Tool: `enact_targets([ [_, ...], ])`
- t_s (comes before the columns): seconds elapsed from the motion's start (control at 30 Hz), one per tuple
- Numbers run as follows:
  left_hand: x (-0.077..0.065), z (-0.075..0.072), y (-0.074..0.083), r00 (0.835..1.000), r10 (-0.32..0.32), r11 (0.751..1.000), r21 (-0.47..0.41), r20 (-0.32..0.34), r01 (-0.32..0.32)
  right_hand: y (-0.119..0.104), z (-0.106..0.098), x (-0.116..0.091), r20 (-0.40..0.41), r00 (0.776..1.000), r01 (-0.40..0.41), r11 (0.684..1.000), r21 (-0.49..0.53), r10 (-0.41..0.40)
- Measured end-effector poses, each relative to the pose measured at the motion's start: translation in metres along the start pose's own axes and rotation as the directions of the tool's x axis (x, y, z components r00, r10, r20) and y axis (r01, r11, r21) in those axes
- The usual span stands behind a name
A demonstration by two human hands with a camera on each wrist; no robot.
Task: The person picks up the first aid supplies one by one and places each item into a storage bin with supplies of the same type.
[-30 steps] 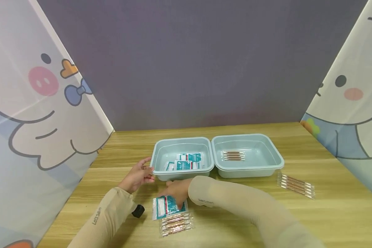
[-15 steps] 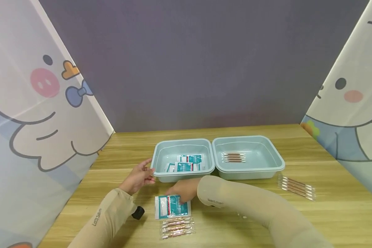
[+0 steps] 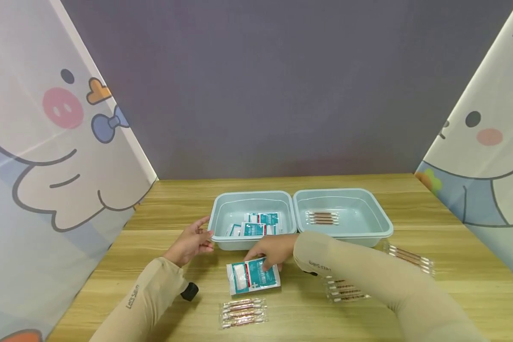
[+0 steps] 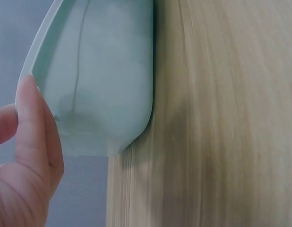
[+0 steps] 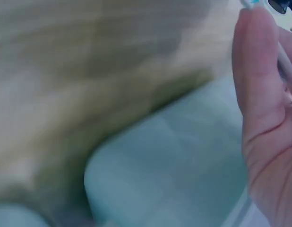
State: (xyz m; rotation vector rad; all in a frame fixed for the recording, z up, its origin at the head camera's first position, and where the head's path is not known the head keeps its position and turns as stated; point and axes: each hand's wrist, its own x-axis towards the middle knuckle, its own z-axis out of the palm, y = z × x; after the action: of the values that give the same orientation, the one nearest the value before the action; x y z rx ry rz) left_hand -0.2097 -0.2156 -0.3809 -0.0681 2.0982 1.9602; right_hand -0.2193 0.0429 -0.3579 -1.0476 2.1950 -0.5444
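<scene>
My left hand [image 3: 190,243] pinches the left rim of the left pale blue plastic tub [image 3: 235,208]; the left wrist view shows thumb and fingers on either side of the edge. In front of that tub, my right hand [image 3: 274,249] grips a flat teal-and-white sealed packet [image 3: 249,279], tilted and just above the table. Several similar packets [image 3: 260,229] lie inside the left tub. In the right wrist view, only a sliver of the held packet shows past the thumb [image 5: 259,56].
A second tub [image 3: 355,209] adjoins on the right, with a pack of cotton swabs [image 3: 322,217] inside. More swab packs lie on the wooden table: one at the front [image 3: 243,313], one partly under the right sleeve [image 3: 344,290], another at right [image 3: 410,256].
My right hand has picked up the packet from beside the front swab pack and moved it right and toward the left tub. The left hand stays on the rim.
</scene>
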Motion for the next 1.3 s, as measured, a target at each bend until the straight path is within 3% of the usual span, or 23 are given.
enact_targets([
  [0.37,0.001,0.002,0.004,1.000,-0.010,1.000,-0.009,0.002,0.010,0.000,-0.036,-0.020,-0.094,0.993,0.079,0.997,0.026,-0.076],
  [0.57,0.001,0.001,0.004,1.000,-0.011,1.000,-0.008,0.009,0.011,0.004,-0.046,-0.019,-0.133,0.989,0.084,0.985,0.149,-0.064],
  [0.87,-0.001,-0.001,0.003,1.000,-0.012,1.000,-0.005,-0.004,0.012,0.009,-0.058,-0.007,-0.271,0.963,0.055,0.974,0.221,0.007],
  [1.13,-0.001,0.002,0.003,1.000,-0.013,1.000,-0.002,-0.006,0.013,0.013,-0.068,0.002,-0.324,0.938,-0.052,0.975,0.215,0.122],
  [1.3,-0.001,0.002,0.003,1.000,-0.010,1.000,-0.006,-0.007,0.010,0.013,-0.080,0.005,-0.373,0.919,-0.067,0.981,0.179,0.131],
])
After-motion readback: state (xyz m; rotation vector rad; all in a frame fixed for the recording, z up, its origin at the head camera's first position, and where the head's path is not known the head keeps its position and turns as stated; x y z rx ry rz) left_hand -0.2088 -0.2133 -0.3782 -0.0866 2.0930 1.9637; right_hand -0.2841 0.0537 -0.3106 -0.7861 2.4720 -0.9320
